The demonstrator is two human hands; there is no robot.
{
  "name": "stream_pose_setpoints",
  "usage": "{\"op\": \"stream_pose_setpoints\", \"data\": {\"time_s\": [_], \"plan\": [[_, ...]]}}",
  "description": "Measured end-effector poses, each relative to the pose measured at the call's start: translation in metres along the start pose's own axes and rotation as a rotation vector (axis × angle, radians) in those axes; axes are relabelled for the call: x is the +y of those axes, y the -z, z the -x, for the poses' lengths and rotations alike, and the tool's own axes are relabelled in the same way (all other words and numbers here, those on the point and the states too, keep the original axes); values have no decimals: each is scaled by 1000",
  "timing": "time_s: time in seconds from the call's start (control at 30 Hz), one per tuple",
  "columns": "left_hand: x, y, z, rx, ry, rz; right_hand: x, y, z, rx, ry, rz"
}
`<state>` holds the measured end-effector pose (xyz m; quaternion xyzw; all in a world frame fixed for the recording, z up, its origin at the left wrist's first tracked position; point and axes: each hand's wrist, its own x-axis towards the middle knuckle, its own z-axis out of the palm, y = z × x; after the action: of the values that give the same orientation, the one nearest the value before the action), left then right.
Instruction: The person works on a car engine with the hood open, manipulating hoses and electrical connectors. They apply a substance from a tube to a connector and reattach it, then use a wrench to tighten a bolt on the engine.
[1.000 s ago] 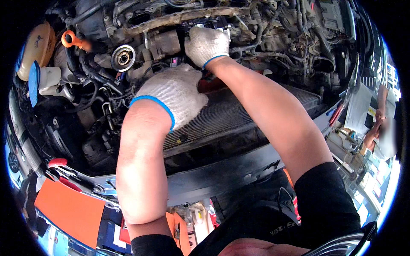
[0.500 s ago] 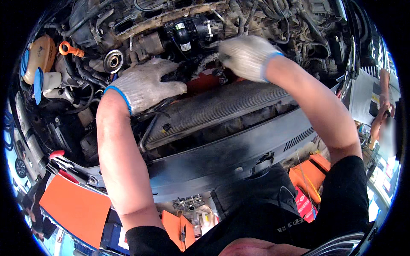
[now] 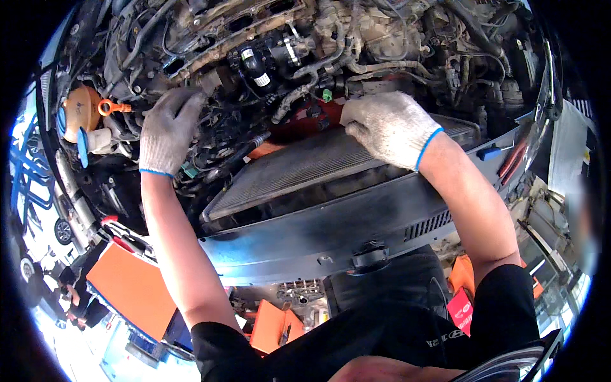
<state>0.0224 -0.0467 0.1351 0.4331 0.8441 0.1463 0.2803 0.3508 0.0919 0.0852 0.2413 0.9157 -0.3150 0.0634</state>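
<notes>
I lean over an open engine bay, both hands in off-white knit gloves with blue cuffs. My left hand (image 3: 170, 130) reaches in at the left, its fingers bent down over dark engine parts. What lies beneath those fingers is hidden. Over the far edge of the radiator (image 3: 305, 167), right of the middle, my right hand (image 3: 389, 127) has its fingers curled together. I cannot make out anything between its fingertips. A green connector (image 3: 327, 95) and a thick hose (image 3: 294, 100) are left of that hand. Behind the radiator shows a red surface (image 3: 305, 121).
An orange pull ring (image 3: 113, 107) stands beside a tan fluid reservoir (image 3: 83, 108) at the left. A black labelled cylinder (image 3: 256, 69) sits mid-engine. The dark front panel (image 3: 293, 235) crosses before me. Red handles (image 3: 512, 160) rest at its right end. An orange panel (image 3: 133, 290) is lower left.
My left hand has moved left, over the spot where a round metal-rimmed part showed. My right hand has drawn back toward me, uncovering the green connector. The view has shifted too.
</notes>
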Motion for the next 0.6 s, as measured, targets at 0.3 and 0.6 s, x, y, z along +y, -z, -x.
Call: {"op": "stream_pose_setpoints", "data": {"time_s": [0.3,0.6], "plan": [[36,-102,-2,-276,-52,-415,6,1,1,-172,-14,-81],[88,-106,2,-773,34,-451,9,-1,2,-269,-24,-64]]}}
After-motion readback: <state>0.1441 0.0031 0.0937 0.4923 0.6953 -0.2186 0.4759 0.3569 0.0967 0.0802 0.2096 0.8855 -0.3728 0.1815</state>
